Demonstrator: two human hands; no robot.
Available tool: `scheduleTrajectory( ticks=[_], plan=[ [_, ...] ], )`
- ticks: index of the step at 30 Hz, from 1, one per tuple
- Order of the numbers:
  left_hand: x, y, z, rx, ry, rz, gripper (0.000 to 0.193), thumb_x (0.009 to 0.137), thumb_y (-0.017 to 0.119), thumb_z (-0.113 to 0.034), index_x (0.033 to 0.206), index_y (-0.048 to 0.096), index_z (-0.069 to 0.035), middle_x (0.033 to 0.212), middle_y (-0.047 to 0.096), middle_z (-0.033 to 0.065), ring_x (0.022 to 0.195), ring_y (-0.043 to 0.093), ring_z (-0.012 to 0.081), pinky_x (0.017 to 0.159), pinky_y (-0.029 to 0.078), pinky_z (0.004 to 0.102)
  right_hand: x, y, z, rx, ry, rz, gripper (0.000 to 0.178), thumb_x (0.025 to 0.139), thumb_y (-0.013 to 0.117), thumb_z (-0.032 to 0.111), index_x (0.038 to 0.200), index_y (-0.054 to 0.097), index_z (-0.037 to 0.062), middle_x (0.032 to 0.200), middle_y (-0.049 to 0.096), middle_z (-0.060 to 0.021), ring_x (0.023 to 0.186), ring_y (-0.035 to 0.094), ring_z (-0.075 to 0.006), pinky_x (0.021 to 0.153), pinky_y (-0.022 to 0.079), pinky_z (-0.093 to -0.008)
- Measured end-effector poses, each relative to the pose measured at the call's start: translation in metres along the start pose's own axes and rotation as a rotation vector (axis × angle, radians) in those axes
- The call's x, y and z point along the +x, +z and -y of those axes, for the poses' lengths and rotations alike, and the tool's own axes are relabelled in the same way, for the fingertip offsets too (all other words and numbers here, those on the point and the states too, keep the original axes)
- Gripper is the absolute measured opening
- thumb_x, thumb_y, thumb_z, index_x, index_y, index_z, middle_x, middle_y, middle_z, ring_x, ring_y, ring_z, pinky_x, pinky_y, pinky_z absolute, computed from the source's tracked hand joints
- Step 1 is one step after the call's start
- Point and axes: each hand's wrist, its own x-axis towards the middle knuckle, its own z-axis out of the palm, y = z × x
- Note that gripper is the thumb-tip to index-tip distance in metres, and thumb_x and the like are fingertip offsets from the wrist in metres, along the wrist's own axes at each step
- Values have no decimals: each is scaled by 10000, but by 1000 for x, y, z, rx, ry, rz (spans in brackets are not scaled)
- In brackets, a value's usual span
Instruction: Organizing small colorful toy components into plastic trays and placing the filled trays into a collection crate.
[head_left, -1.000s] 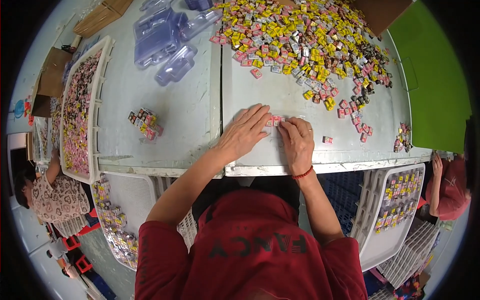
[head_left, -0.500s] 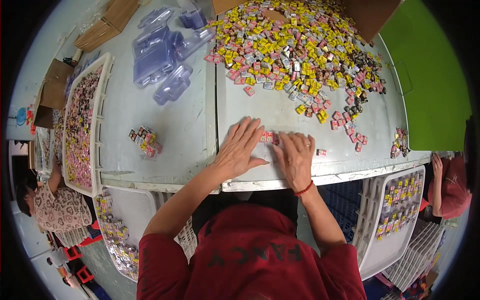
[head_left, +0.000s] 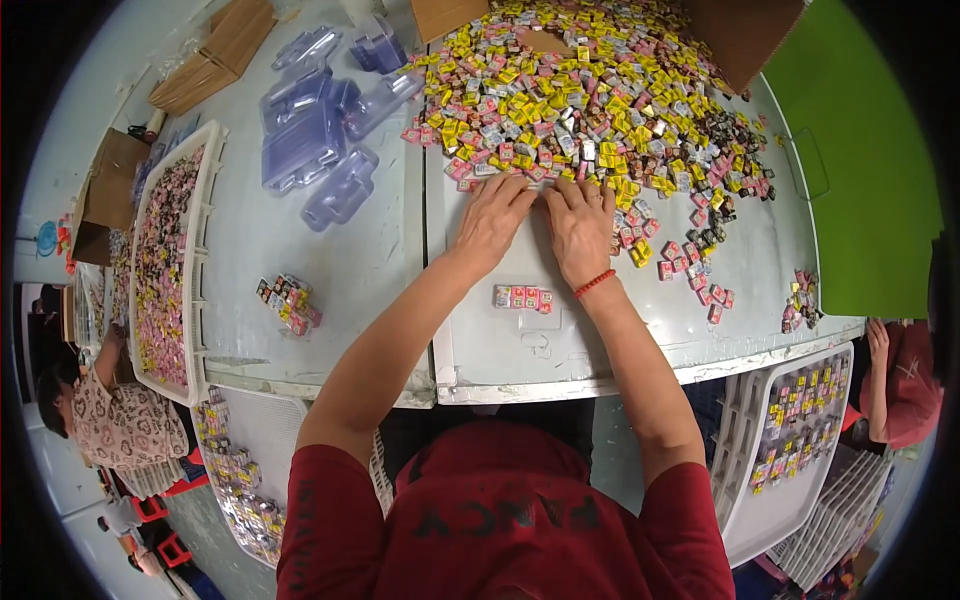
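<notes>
A short row of small pink-and-white boxes (head_left: 524, 298), with a greyish one at its left end, lies on the white table (head_left: 480, 350) between my forearms. Beyond it, both hands reach to the near edge of a wide heap of tiny yellow, pink, white and dark boxes (head_left: 600, 100). My left hand (head_left: 492, 218) has its fingers bent and close together, tips among the boxes. Beside it my right hand (head_left: 580, 225) is curled in the same way, fingertips almost meeting the left's. What the fingers pinch is hidden.
On the left stand a stacked block of small boxes (head_left: 290, 303), clear plastic trays (head_left: 310, 135) and a white crate (head_left: 200, 270) of loose pieces. White trays (head_left: 780, 440) hold grouped boxes below the table at right. A co-worker's hand (head_left: 878, 342) is at far right.
Both hands have left the row near the table's front and moved forward to the heap. The row now lies uncovered, and my fingers have gone from outstretched to curled.
</notes>
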Motion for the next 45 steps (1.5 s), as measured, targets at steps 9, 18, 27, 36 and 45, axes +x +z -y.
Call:
scheduleTrajectory(
  ticks=[9, 18, 27, 36, 45],
  plan=[
    [-19, -18, -17, -63, 43, 98, 280, 762, 649, -59, 1036, 617, -13, 973, 592, 105, 960, 551, 297, 852, 463, 406, -24, -20, -1, 21, -44, 131, 197, 836, 577, 79, 1022, 640, 72, 1075, 628, -62, 1035, 549, -254, 992, 339, -466],
    [-13, -23, -2, -156, 31, 267, 312, 768, 696, -129, 1059, 625, -43, 1000, 574, 100, 975, 563, 283, 948, 427, 408, -27, -24, -12, -41, -62, 30, 147, 825, 634, 141, 967, 668, 125, 1015, 649, -30, 1029, 547, -229, 989, 310, -512],
    [-40, -47, -48, -313, -107, 53, 286, 719, 747, -124, 961, 617, -45, 973, 636, 55, 940, 592, 275, 838, 487, 364, -73, -68, 3, 302, 12, -33, 213, 758, 737, 97, 955, 655, 103, 961, 658, -17, 963, 578, -213, 971, 331, -431],
    [-56, -15, -78, -282, 68, 14, 237, 694, 765, -124, 887, 650, -49, 987, 649, 43, 978, 594, 233, 858, 484, 355, -101, -74, -1, 408, 136, 69, 264, 727, 771, 123, 964, 657, 96, 976, 664, -22, 956, 588, -220, 963, 361, -406],
    [-67, -14, -80, -345, -43, 28, 191, 733, 739, -45, 893, 650, 11, 1035, 640, 106, 966, 621, 278, 811, 521, 345, -89, -75, 3, 332, 128, 152, 224, 720, 749, 108, 927, 663, 94, 958, 665, -17, 929, 585, -214, 973, 344, -443]
  ],
)
